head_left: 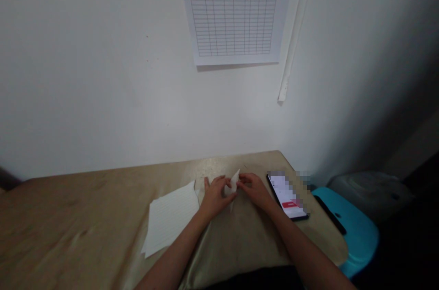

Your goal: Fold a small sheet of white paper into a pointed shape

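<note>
A small folded piece of white paper point(234, 181) stands upright between my two hands, above the tan-covered table point(247, 230). My left hand point(216, 195) pinches its left side between thumb and fingers. From the other side, my right hand point(253, 187) holds the paper's right edge with its fingertips. The exact shape of the folds is too small to make out. Left of my left forearm lies a short stack of lined white sheets point(171, 219), partly covered by that arm.
A phone point(288, 196) with a lit screen lies right of my right hand. Beyond the table's right edge stands a turquoise plastic object point(360, 230) beside a greyish container point(370, 191). A printed table sheet point(236, 20) hangs on the white wall behind.
</note>
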Action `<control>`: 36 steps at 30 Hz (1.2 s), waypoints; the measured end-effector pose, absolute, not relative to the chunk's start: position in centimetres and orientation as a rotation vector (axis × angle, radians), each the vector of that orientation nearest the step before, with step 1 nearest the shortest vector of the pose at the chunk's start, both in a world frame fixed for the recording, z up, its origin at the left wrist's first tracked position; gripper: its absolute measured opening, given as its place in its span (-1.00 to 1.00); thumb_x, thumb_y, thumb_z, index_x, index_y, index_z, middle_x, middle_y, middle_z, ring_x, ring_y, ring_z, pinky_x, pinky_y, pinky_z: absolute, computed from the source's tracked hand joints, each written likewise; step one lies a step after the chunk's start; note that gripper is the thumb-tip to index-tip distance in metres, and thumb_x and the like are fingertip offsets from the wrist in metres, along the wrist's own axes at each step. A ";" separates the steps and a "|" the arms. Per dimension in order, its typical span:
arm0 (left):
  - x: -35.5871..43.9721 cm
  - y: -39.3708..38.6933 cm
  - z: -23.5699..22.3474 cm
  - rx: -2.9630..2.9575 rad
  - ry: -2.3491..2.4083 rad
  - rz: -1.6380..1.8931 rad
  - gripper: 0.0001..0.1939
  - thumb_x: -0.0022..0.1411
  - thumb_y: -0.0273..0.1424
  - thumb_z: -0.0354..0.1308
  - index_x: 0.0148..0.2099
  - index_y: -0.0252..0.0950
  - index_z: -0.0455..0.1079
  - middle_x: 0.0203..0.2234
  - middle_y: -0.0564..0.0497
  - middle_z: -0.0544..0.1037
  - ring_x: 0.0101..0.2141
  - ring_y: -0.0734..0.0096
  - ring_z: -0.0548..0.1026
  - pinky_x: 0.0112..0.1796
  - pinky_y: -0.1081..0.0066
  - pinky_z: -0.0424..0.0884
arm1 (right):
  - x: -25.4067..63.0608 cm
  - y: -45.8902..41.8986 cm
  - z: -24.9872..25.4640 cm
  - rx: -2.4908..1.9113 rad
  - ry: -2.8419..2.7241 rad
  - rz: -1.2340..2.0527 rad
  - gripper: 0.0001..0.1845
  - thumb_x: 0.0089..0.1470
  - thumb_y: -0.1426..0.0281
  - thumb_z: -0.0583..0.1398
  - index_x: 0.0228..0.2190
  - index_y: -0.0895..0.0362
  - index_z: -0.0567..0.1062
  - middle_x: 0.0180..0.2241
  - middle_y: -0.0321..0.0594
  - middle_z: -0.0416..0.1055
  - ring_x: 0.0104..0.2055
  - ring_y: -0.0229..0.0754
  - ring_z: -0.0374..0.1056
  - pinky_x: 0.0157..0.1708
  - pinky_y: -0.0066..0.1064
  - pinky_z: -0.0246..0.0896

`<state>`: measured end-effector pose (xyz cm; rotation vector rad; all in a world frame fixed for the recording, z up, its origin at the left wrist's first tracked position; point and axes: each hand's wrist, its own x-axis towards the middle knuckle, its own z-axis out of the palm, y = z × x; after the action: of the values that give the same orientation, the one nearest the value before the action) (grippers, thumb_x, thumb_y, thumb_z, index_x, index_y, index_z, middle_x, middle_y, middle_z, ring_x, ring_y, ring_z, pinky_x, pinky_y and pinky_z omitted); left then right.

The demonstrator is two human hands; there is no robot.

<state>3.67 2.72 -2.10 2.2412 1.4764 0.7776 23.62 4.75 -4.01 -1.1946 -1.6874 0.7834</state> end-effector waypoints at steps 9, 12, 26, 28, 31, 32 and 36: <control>3.7 2.8 -2.2 2.233 1.480 0.806 -0.75 0.17 -0.27 0.27 -0.12 -0.17 0.36 0.10 -0.05 0.51 0.19 0.09 0.35 0.26 -0.37 -0.30 | 23.6 4.7 -3.8 -1.169 -1.703 0.752 -0.68 0.09 0.26 0.27 -0.14 0.13 0.58 -0.19 -0.09 0.59 -0.11 -0.03 0.49 0.01 -0.13 0.34; 3.7 2.8 -2.2 2.210 1.476 0.828 -0.76 0.18 -0.26 0.25 -0.13 -0.17 0.36 0.11 -0.06 0.51 0.18 0.10 0.36 0.26 -0.36 -0.30 | 23.7 4.7 -3.7 -1.165 -1.704 0.736 -0.69 0.10 0.26 0.27 -0.14 0.12 0.58 -0.18 -0.09 0.59 -0.13 -0.04 0.49 0.01 -0.14 0.33; 3.7 2.9 -2.1 2.109 1.450 0.894 -0.61 0.22 -0.16 0.22 0.06 -0.12 0.32 0.12 -0.06 0.49 0.16 0.12 0.38 0.28 -0.29 -0.33 | 24.0 4.2 -3.0 -1.193 -1.838 0.549 -0.68 0.10 0.27 0.28 -0.09 0.05 0.54 -0.21 -0.21 0.58 -0.07 -0.09 0.45 0.30 0.01 -0.10; 3.8 2.9 -2.1 2.108 1.459 0.889 -0.60 0.23 -0.16 0.22 0.08 -0.12 0.32 0.12 -0.06 0.49 0.17 0.11 0.38 0.28 -0.29 -0.33 | 24.1 4.3 -3.1 -1.201 -1.854 0.514 -0.68 0.08 0.31 0.28 -0.08 0.05 0.53 -0.21 -0.22 0.57 -0.07 -0.10 0.45 0.31 0.01 -0.13; 3.7 3.0 -2.3 2.115 1.483 0.870 -0.57 0.23 -0.20 0.22 0.13 -0.11 0.30 0.14 -0.07 0.48 0.18 0.09 0.37 0.28 -0.29 -0.31 | 24.1 4.3 -3.2 -1.210 -1.872 0.485 -0.70 0.08 0.36 0.27 -0.10 0.05 0.54 -0.23 -0.21 0.57 -0.07 -0.09 0.44 0.29 0.01 -0.10; 3.7 3.1 -2.4 2.123 1.486 0.867 -0.55 0.24 -0.21 0.21 0.15 -0.11 0.30 0.15 -0.08 0.47 0.19 0.09 0.36 0.28 -0.30 -0.30 | 24.2 4.3 -3.1 -1.215 -1.873 0.475 -0.71 0.08 0.37 0.26 -0.11 0.05 0.54 -0.24 -0.21 0.57 -0.06 -0.09 0.43 0.28 0.02 -0.10; 3.5 3.2 -2.6 2.148 1.468 0.869 -0.51 0.26 -0.26 0.19 0.22 -0.11 0.26 0.20 -0.12 0.42 0.22 0.09 0.33 0.28 -0.29 -0.29 | 24.3 4.2 -2.7 -1.246 -1.862 0.421 -0.74 0.11 0.39 0.24 -0.13 0.04 0.57 -0.24 -0.19 0.58 -0.05 -0.07 0.42 0.28 0.03 -0.12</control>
<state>3.52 3.18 -2.55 2.1484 1.4684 0.8694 24.26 4.20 -2.73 -1.2461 -1.8619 0.4214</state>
